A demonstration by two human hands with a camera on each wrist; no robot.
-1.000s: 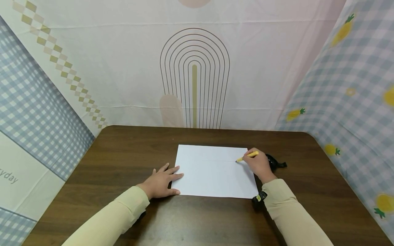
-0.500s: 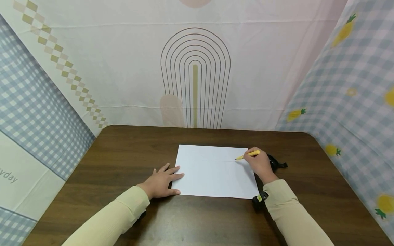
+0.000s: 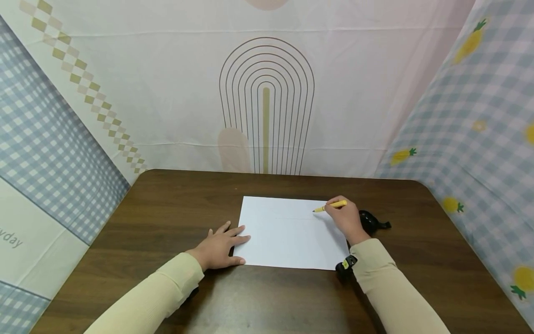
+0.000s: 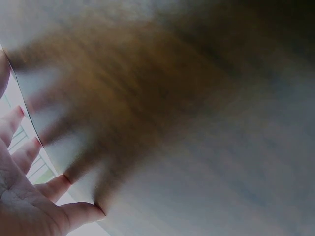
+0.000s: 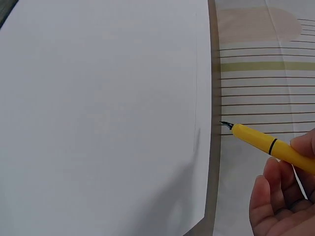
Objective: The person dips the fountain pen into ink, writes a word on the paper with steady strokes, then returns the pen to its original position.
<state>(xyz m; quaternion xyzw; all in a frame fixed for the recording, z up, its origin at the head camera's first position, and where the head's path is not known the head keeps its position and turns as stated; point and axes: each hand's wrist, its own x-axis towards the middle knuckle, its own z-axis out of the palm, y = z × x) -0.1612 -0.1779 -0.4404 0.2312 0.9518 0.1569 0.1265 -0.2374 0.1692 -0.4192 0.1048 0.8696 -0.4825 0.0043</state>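
Observation:
A white sheet of paper (image 3: 288, 243) lies on the brown table, and a thin straight line (image 5: 196, 83) runs across its upper part. My left hand (image 3: 216, 250) rests flat at the sheet's left edge, fingers spread, fingertips over the paper. In the left wrist view those fingers (image 4: 54, 187) are splayed against a blurred surface. With thumb and fingers my right hand (image 3: 347, 221) pinches a yellow fountain pen (image 3: 333, 205) above the sheet's upper right. The right wrist view shows the bare dark nib (image 5: 226, 125) raised off the paper.
A glossy black object (image 3: 370, 222) with a short tail sits to the right of the paper, partly behind my right hand. Dark table (image 3: 175, 199) surrounds the sheet. A patterned white cloth (image 3: 179, 93) hangs behind the table, with checked cloth (image 3: 450, 139) on the right.
The pen tip was down at the line's right end; it has lifted and moved up and slightly left with my right hand. My left hand stays in place.

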